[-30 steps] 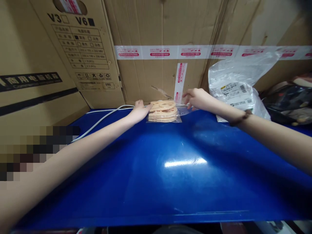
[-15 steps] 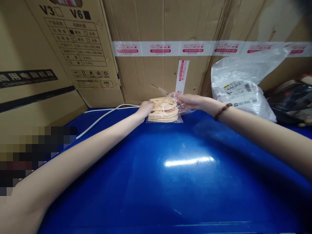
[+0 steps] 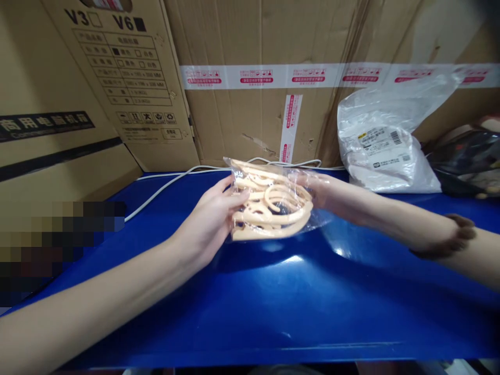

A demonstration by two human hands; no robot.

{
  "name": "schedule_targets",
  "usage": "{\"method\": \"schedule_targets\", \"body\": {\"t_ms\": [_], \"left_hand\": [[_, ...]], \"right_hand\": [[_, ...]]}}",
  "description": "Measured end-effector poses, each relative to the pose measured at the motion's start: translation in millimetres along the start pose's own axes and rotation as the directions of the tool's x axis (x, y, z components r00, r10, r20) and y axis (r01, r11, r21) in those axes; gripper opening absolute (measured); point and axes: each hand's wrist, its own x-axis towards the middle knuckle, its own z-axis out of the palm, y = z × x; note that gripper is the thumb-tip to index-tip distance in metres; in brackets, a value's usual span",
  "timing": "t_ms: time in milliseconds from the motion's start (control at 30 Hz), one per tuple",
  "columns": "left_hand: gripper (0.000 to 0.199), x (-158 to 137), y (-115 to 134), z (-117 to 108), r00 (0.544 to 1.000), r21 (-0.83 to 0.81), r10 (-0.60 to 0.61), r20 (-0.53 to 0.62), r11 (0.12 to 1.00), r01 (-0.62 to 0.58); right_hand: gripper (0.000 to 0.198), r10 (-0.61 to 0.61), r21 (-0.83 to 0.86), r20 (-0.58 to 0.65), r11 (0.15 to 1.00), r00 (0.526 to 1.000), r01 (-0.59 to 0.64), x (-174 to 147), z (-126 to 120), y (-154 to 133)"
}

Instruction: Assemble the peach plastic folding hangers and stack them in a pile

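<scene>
Above the blue tabletop [image 3: 250,312], a clear plastic bag of beige hangers [image 3: 269,211] is held between my two hands. Curved hooks and slim folded arms show through the film. My left hand [image 3: 213,216] grips the bag's left side, thumb on top and the other fingers mostly underneath. At the bag's right end, my right hand [image 3: 318,190] is closed on the crinkled film, its fingertips partly hidden behind the plastic. A brown bead bracelet [image 3: 449,237] circles the right wrist.
Large cardboard boxes [image 3: 242,120] stand along the back and left. A white plastic parcel bag [image 3: 386,151] rests at the back right, beside a dark wrapped bundle [image 3: 464,156]. White cable [image 3: 164,187] runs along the table's rear and left.
Both hands have brought the bag of hangers up off the table's rear and nearer to me. It now looks larger, and the white cable behind it shows.
</scene>
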Motion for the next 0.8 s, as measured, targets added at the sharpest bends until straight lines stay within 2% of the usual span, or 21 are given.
{"method": "schedule_targets", "body": {"t_ms": [67,133,200,267,367,433,500,633,733,800], "left_hand": [[0.058,-13.4,-7.4,-2.1,1.000,0.061,0.006,0.027,0.998,-0.007],[0.062,-21.1,-12.8,-3.9,0.999,0.106,0.019,0.050,0.994,-0.024],[0.065,-24.4,-15.3,-5.7,0.998,0.100,-0.012,0.063,0.995,0.005],[0.060,-24.0,-15.8,-8.8,0.991,0.019,-0.113,0.071,0.993,0.112],[0.044,-18.8,-17.2,-16.6,0.956,-0.122,-0.276,0.097,0.950,0.287],[0.034,-14.8,-19.6,-23.1,0.951,-0.140,-0.298,0.083,0.941,0.308],[0.024,-11.6,-21.6,-29.2,0.963,-0.100,-0.269,0.013,0.958,0.269],[0.024,-8.6,-15.5,-41.3,0.965,0.057,-0.210,-0.159,0.974,0.221],[0.027,-10.6,1.3,-57.4,0.956,0.177,-0.150,-0.254,0.964,0.199],[0.026,-14.6,17.0,-73.8,0.933,0.255,-0.084,-0.350,0.950,0.181]], "right_hand": [[0.045,0.119,0.281,-0.013,0.953,0.993,-0.110,-12.5,9.7,-0.5],[0.047,0.184,0.411,-0.023,0.898,0.983,-0.159,-19.7,17.0,-1.6],[0.049,0.185,0.470,0.007,0.867,0.983,-0.166,-23.2,21.4,-3.4],[0.051,0.176,0.501,0.045,0.847,0.983,-0.175,-24.5,23.9,-4.7],[0.054,0.239,0.483,0.012,0.849,0.971,-0.215,-25.0,26.6,-4.6],[0.056,0.298,0.477,-0.033,0.844,0.954,-0.248,-25.7,28.9,-3.3],[0.057,0.337,0.484,-0.061,0.833,0.940,-0.267,-27.0,31.3,-1.7],[0.056,0.369,0.459,-0.119,0.844,0.922,-0.278,-31.6,33.4,0.7],[0.051,0.393,0.412,-0.159,0.860,0.906,-0.301,-34.6,31.5,2.1],[0.051,0.404,0.351,-0.158,0.876,0.901,-0.331,-35.4,29.1,3.4]]}}
